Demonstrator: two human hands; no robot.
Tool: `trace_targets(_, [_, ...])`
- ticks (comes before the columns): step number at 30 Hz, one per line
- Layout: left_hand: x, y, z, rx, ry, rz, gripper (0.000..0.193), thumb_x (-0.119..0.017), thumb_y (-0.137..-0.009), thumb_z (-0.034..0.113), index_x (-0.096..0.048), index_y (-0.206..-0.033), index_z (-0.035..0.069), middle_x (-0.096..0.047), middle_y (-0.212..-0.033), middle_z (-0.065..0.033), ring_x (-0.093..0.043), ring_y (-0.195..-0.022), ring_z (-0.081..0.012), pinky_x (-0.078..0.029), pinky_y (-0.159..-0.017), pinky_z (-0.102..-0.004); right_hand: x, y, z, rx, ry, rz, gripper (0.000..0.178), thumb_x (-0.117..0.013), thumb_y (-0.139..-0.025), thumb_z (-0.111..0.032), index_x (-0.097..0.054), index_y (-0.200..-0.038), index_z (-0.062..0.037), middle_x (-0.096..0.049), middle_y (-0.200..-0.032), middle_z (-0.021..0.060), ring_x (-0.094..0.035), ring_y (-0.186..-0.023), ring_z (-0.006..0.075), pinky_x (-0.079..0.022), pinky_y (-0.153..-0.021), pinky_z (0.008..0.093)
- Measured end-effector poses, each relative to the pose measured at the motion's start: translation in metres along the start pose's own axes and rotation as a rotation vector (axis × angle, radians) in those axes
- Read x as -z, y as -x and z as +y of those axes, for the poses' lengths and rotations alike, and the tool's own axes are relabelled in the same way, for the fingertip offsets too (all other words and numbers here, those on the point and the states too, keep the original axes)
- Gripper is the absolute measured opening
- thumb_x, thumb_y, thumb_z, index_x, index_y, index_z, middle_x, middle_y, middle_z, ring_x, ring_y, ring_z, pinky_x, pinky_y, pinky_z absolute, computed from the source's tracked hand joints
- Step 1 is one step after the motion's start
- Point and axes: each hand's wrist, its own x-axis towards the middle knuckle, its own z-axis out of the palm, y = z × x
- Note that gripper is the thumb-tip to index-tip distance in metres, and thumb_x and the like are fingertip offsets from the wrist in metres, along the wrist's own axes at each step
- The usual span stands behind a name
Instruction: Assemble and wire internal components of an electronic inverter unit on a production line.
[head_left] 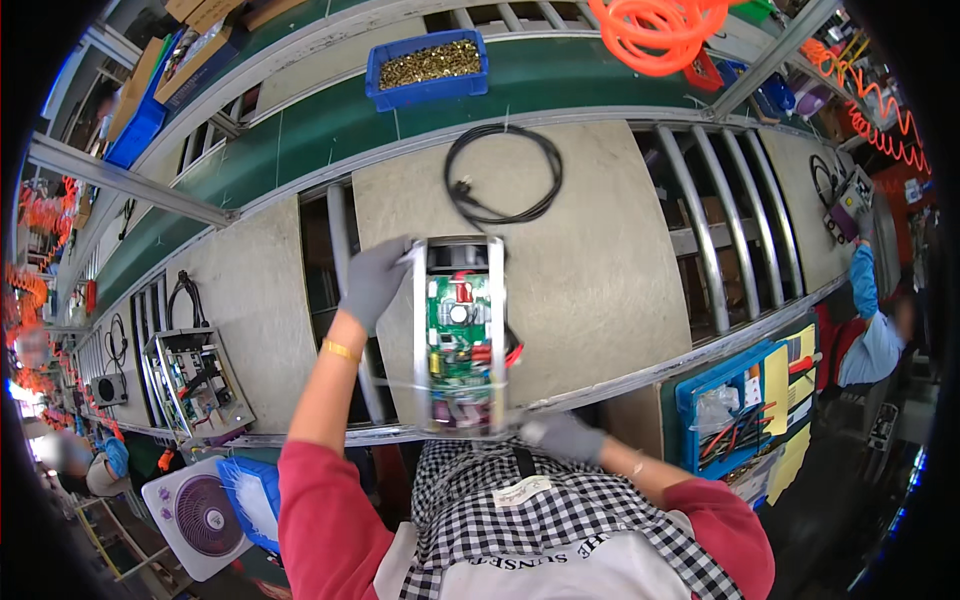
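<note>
An open metal chassis with a green circuit board [461,335] inside stands in front of me, over the near edge of the pallet board. Round parts, red wires and a black part show in it, somewhat blurred. My left hand [376,284], in a grey glove, grips the chassis at its far left corner. Close to the near right corner is my right hand [565,438], also gloved; motion smears its fingers, so its hold cannot be told. Beyond the chassis lies a coiled black power cable [553,165] on the pale board [600,260].
A blue bin [428,95] of small brass-coloured parts sits on the green shelf. Metal rollers [700,240] flank the board. Another open chassis [200,385] rests at left. A blue tray [690,400] with wires stands at right. Orange coiled hoses [655,40] hang above; a co-worker [870,330] is at far right.
</note>
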Motion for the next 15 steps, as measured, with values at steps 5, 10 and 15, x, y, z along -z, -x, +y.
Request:
trace_targets(5, [0.001,-0.050,0.013,-0.160,0.068,-0.361,0.032,-0.064,-0.087,0.018,-0.068,-0.118,0.017,-0.069,-0.108,-0.0109,-0.066,-0.098,-0.0309,-0.052,-0.083,-0.0383,-0.020,-0.055,0.016,0.000,-0.062,0.207,0.048,-0.048,-0.099,-0.044,-0.059,-0.127,-0.0071,-0.061,-0.125,0.0194,-0.059,-0.115,0.0320,-0.043,-0.100,0.0426])
trace_targets(10, [0.054,-0.015,0.012,-0.016,0.056,-0.039,0.050,-0.060,-0.080,-0.004,-0.063,-0.125,0.015,-0.069,-0.109,-0.0116,-0.067,-0.100,-0.0287,-0.053,-0.087,-0.0330,0.108,-0.083,0.039,-0.097,0.810,0.859,0.053,-0.063,-0.084,-0.036,-0.054,-0.128,-0.0055,-0.059,-0.124,0.0240,-0.059,-0.110,0.0372,-0.048,-0.092,0.0439])
trace_targets(15, [0.087,0.081,0.035,-0.001,0.219,0.396,0.033,-0.055,-0.096,0.008,-0.061,-0.128,0.004,-0.068,-0.111,-0.0070,-0.063,-0.101,-0.0119,-0.048,-0.089,-0.0259,0.150,-0.119,0.044,-0.205,0.685,0.612,0.039,-0.060,-0.084,-0.027,-0.063,-0.111,0.0005,-0.067,-0.102,0.0249,-0.063,-0.097,0.0407,-0.050,-0.086,0.0434])
